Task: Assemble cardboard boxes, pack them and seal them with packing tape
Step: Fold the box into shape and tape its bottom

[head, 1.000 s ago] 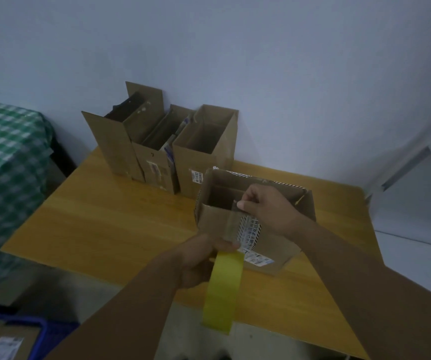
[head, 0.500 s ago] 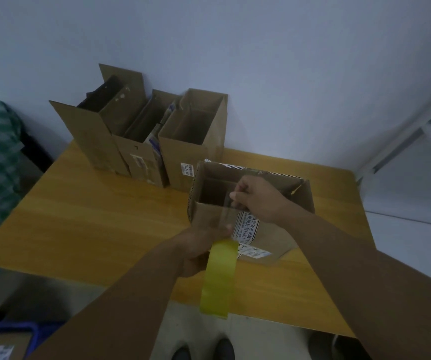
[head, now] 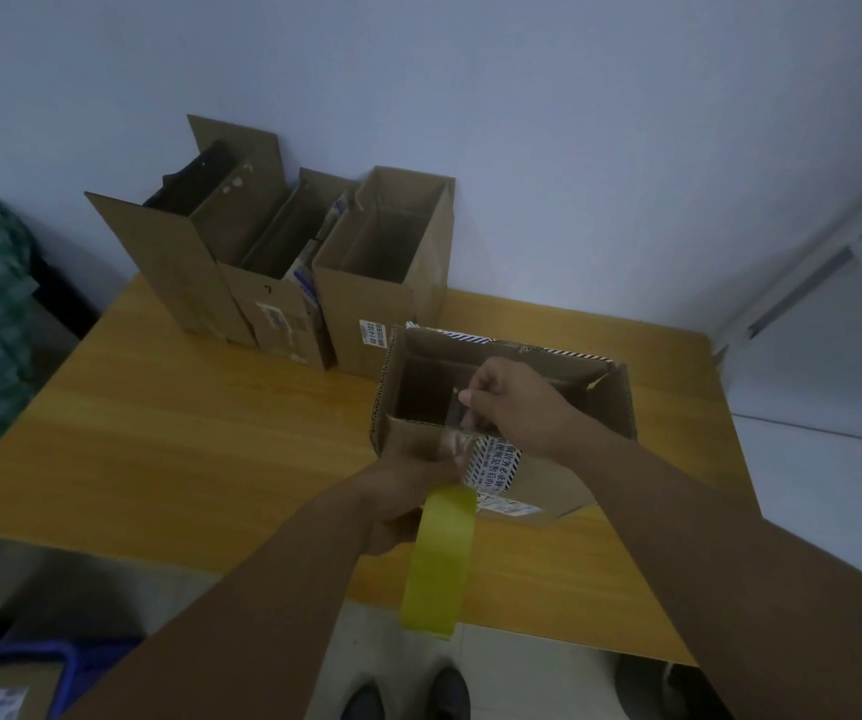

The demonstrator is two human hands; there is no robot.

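My left hand (head: 408,506) grips the yellow tape roll (head: 439,558), low against the open box (head: 553,478). Up and right of it, my right hand (head: 517,407) pinches the tape end (head: 459,426), now drawn higher over the rim, so I judge taping is underway.

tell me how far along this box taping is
Done: three boxes stand assembled by the wall. In hand: the left hand holds the yellow tape roll, the right hand pinches the pulled strip at the near side of the open box. Left: that box is open on top, unsealed.
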